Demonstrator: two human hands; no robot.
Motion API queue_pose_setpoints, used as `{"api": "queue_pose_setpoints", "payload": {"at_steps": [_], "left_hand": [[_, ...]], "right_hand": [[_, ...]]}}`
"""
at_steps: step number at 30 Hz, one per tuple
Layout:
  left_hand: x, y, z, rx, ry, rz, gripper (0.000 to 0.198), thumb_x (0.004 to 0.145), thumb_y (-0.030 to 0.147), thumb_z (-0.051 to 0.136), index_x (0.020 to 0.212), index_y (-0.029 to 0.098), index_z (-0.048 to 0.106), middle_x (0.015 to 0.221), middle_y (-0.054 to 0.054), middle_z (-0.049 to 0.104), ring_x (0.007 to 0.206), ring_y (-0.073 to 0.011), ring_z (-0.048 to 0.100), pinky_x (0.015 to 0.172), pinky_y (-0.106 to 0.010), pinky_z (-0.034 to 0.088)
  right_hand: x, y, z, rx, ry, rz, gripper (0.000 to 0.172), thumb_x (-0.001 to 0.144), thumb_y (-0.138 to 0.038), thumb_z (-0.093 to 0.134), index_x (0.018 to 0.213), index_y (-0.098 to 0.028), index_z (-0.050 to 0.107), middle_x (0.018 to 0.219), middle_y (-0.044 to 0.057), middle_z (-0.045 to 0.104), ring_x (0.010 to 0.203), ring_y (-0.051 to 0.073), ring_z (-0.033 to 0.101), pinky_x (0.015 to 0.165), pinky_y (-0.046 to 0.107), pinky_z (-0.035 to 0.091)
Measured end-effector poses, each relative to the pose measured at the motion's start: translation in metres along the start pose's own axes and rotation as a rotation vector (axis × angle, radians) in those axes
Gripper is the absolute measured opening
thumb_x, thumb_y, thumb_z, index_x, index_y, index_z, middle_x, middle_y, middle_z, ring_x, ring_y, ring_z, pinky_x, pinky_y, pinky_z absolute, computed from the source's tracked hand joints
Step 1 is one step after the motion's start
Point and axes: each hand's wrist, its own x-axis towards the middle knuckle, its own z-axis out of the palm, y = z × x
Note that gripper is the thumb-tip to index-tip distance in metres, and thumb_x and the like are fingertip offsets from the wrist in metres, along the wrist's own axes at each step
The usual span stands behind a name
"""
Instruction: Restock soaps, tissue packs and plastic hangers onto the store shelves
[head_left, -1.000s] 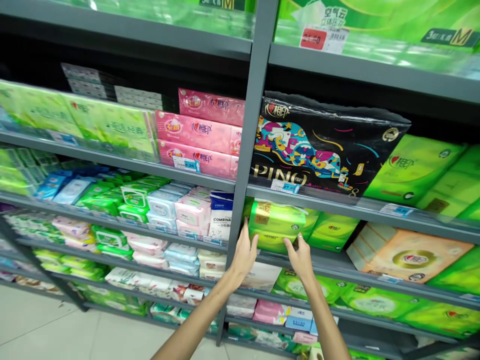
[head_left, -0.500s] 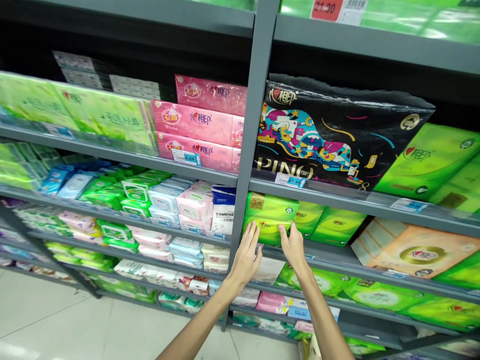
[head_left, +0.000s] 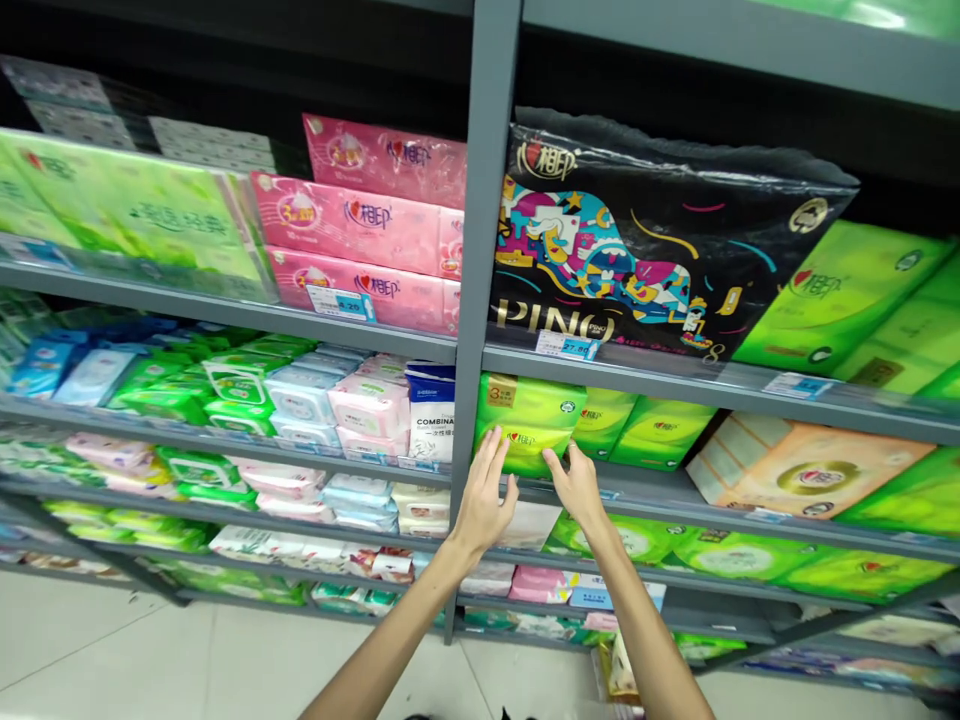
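Observation:
A green tissue pack (head_left: 531, 400) stands upright at the front of a shelf, just right of the grey upright post. My left hand (head_left: 484, 505) lies with fingers stretched out and apart against its lower left front. At the pack's lower right corner is my right hand (head_left: 577, 490), its thumb on the front face and its fingers bent round the side edge. More green tissue packs (head_left: 664, 430) stand to the right on the same shelf.
Above sits a large black tissue bag (head_left: 660, 240) on a shelf with price tags. An orange tissue bundle (head_left: 810, 470) is farther right. The grey post (head_left: 480, 200) divides off pink tissue packs (head_left: 367, 220) and wipes packs (head_left: 300, 390) on the left. Pale floor tiles (head_left: 247, 650) lie below.
The view has shifted, so the shelves sit farther left and slightly higher in the picture. Both hands keep nearly the same hold on the green tissue pack.

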Motion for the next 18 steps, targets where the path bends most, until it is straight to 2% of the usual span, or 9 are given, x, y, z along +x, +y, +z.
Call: {"api": "queue_pose_setpoints", "payload": {"at_steps": [2, 4, 7, 9, 12, 18], "left_hand": [[0.007, 0.004, -0.003, -0.011, 0.045, 0.036, 0.073, 0.101, 0.012, 0.049, 0.168, 0.027, 0.022, 0.171, -0.014, 0.036, 0.16, -0.0294, 0.031, 0.127, -0.056, 0.039], [0.021, 0.006, -0.004, 0.015, 0.076, 0.099, 0.076, 0.1, 0.014, 0.053, 0.168, 0.027, 0.021, 0.172, -0.014, 0.033, 0.162, -0.0308, 0.027, 0.128, -0.056, 0.036], [0.047, 0.007, 0.001, 0.098, 0.075, 0.17, 0.085, 0.099, 0.021, 0.06, 0.17, 0.025, 0.013, 0.176, -0.016, 0.02, 0.164, -0.0342, 0.014, 0.131, -0.06, 0.025], [0.061, 0.005, 0.008, 0.136, 0.04, 0.154, 0.092, 0.1, 0.028, 0.063, 0.17, 0.024, 0.005, 0.178, -0.017, 0.01, 0.165, -0.0356, 0.004, 0.131, -0.064, 0.018], [0.07, 0.001, 0.016, 0.156, -0.015, 0.105, 0.095, 0.101, 0.034, 0.062, 0.17, 0.023, -0.002, 0.177, -0.018, -0.001, 0.163, -0.0372, -0.006, 0.13, -0.067, 0.012], [0.07, 0.0, 0.015, 0.168, -0.043, 0.114, 0.09, 0.102, 0.032, 0.059, 0.17, 0.022, 0.0, 0.178, -0.018, 0.001, 0.163, -0.0365, -0.004, 0.13, -0.067, 0.012]], "right_hand": [[-0.001, 0.003, -0.005, 0.052, 0.001, -0.008, 0.065, 0.099, -0.063, 0.054, 0.142, -0.014, 0.06, 0.133, 0.022, 0.073, 0.121, 0.037, 0.07, 0.1, 0.052, 0.058], [0.0, 0.002, -0.01, 0.097, 0.043, -0.026, 0.074, 0.1, -0.063, 0.054, 0.155, -0.016, 0.047, 0.151, 0.021, 0.061, 0.138, 0.036, 0.06, 0.112, 0.055, 0.052], [0.006, -0.008, -0.01, 0.15, 0.095, -0.058, 0.086, 0.098, -0.068, 0.052, 0.165, -0.018, 0.03, 0.166, 0.018, 0.043, 0.154, 0.033, 0.043, 0.125, 0.056, 0.038], [0.012, -0.018, -0.004, 0.173, 0.116, -0.07, 0.088, 0.098, -0.071, 0.049, 0.166, -0.019, 0.027, 0.167, 0.017, 0.041, 0.157, 0.032, 0.037, 0.128, 0.055, 0.032], [0.017, -0.03, 0.006, 0.227, 0.14, -0.057, 0.079, 0.103, -0.067, 0.041, 0.164, -0.019, 0.029, 0.163, 0.016, 0.048, 0.156, 0.029, 0.038, 0.129, 0.054, 0.031], [0.02, -0.032, 0.016, 0.309, 0.173, -0.017, 0.07, 0.105, -0.065, 0.038, 0.16, -0.022, 0.036, 0.154, 0.015, 0.058, 0.146, 0.029, 0.051, 0.125, 0.053, 0.037]]}}
